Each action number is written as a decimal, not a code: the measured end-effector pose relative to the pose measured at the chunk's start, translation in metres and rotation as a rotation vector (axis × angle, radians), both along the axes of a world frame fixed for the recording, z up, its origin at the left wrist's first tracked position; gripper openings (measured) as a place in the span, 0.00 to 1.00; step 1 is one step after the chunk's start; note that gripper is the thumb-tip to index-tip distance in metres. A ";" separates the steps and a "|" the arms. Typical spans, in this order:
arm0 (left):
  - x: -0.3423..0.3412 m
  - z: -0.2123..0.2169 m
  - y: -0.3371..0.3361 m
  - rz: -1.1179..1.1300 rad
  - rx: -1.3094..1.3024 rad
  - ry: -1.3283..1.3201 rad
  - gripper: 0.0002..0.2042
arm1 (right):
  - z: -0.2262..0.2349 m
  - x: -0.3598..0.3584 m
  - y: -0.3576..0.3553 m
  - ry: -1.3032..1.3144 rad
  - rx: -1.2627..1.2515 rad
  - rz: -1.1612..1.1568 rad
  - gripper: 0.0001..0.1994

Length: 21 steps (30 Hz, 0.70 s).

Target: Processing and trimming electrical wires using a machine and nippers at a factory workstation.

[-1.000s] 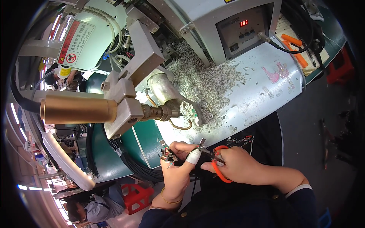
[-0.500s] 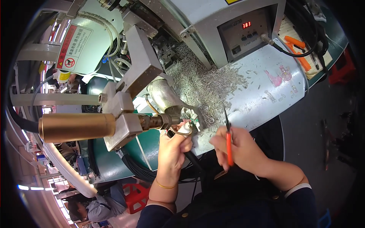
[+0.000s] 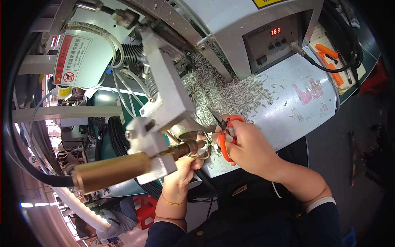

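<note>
head view: right hand (image 3: 251, 140), fingers curled around red-handled scissors (image 3: 222, 142); left hand (image 3: 181, 172), fingers partly behind metal rod (image 3: 182, 150), grip unclear

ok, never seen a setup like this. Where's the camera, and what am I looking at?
There's no robot here: these are a person's own two hands. The camera is the left one of a fisheye pair worn on the head, looking down, which is why straight edges bend near the rim.

The right hand holds orange-handled scissors, dark blades pointing away from the body. The left hand is at the working tip of the machine, partly hidden behind it, so I can't tell what it holds.

The machine has a pale metal arm carrying a brass-coloured cylinder; a grey box behind has a red-lit display.

Many small metal pieces lie heaped on the pale work surface, with pink marks toward its right side.
</note>
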<state>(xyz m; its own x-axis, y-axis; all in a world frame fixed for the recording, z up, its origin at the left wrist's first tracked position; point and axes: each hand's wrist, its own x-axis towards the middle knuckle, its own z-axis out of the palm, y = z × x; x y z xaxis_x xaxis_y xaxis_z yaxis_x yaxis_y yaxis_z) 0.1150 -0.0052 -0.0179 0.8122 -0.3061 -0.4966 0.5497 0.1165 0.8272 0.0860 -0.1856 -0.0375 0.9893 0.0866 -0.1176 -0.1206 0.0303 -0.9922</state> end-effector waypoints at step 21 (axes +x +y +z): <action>-0.018 0.015 -0.008 -0.043 0.137 -0.097 0.09 | 0.011 -0.020 0.003 0.093 0.237 0.012 0.08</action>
<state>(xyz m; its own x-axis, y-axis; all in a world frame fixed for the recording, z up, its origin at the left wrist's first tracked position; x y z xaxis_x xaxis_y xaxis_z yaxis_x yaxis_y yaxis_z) 0.0967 -0.0127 -0.0032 0.8457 -0.2766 -0.4563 0.4688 -0.0232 0.8830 0.0662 -0.1829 -0.0263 0.9740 0.1341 -0.1827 -0.2123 0.2584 -0.9424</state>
